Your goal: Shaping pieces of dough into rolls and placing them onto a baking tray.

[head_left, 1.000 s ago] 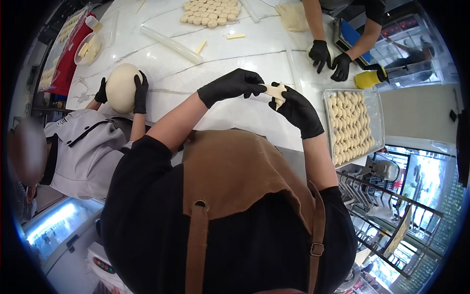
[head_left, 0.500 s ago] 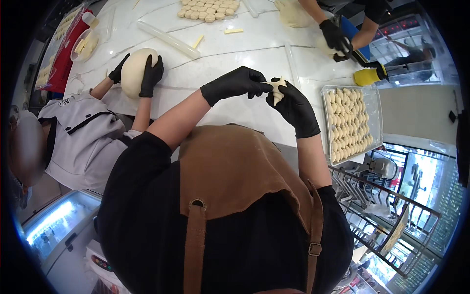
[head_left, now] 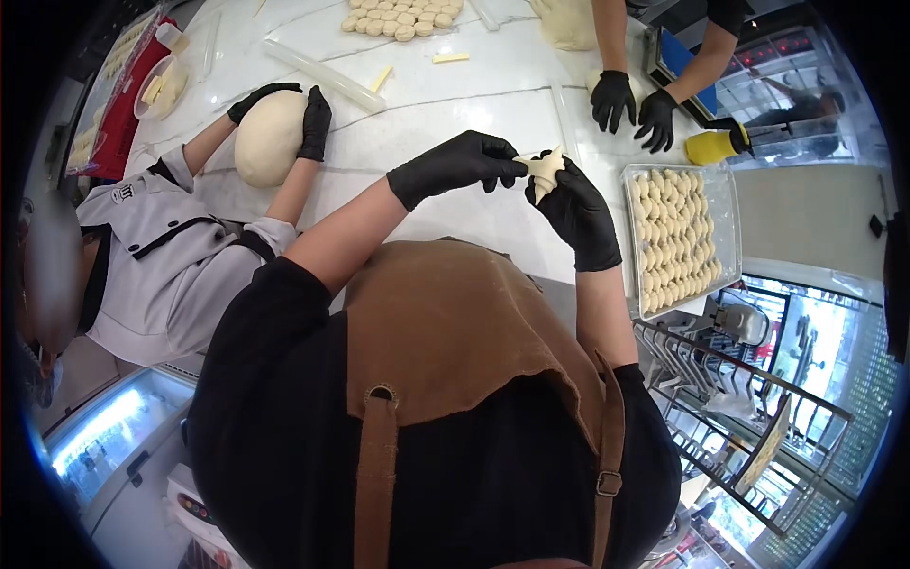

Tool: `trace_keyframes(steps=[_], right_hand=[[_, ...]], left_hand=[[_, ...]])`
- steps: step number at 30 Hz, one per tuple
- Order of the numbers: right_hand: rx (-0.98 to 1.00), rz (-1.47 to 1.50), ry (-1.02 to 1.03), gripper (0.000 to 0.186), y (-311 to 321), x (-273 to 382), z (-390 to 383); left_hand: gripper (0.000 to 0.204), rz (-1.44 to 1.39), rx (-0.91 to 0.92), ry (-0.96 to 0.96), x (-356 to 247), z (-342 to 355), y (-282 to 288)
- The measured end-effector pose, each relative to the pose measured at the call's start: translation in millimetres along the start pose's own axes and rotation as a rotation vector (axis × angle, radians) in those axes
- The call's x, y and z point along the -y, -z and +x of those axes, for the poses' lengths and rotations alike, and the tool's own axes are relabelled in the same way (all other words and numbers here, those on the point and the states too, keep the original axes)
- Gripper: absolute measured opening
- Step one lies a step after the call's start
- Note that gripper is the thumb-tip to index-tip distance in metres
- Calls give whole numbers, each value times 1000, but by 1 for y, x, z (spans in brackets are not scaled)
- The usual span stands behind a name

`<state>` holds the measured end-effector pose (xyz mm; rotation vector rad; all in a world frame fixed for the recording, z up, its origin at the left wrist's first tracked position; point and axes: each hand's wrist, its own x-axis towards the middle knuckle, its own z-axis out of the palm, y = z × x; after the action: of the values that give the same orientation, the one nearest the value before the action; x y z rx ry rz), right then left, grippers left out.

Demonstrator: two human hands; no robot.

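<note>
In black gloves, both of my hands are at a small pale dough piece (head_left: 546,169) above the marble worktop (head_left: 455,93), in front of my brown apron. My left hand (head_left: 455,163) pinches the dough's left end between thumb and fingers. My right hand (head_left: 578,213) cradles it from below and the right, fingers curled round it; the piece looks rolled, with pointed ends. To the right of my right hand lies a metal tray (head_left: 629,228) holding rows of shaped dough pieces (head_left: 675,237).
A co-worker at left (head_left: 161,256) grips a large dough ball (head_left: 267,137); another's gloved hands (head_left: 611,100) are at upper right beside a blue device (head_left: 675,59) and a yellow bottle (head_left: 711,148). Dough rounds (head_left: 403,19), clear rods (head_left: 324,74) and a bowl (head_left: 159,95) lie farther back.
The dough in my hands has turned more upright and looks more rolled. The co-worker at left has moved the ball right and away; the other co-worker's hands have shifted.
</note>
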<state>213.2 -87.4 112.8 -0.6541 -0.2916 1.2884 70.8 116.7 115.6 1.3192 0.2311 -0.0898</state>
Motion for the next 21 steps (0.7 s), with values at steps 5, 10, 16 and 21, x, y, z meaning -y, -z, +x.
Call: trace_keyframes(steps=[5, 10, 16, 21], right_hand=[[-118, -26, 12, 38, -15, -1, -1], [-133, -15, -2, 35, -6, 0, -4], [-221, -148, 39, 29, -15, -5, -2], [-238, -177, 59, 27, -9, -3, -6]], left_hand=[[16, -55, -30, -71, 2, 1, -6], [17, -89, -23, -90, 3, 4, -4], [17, -144, -11, -98, 10, 7, -7], [17, -209, 23, -10, 0, 7, -7]])
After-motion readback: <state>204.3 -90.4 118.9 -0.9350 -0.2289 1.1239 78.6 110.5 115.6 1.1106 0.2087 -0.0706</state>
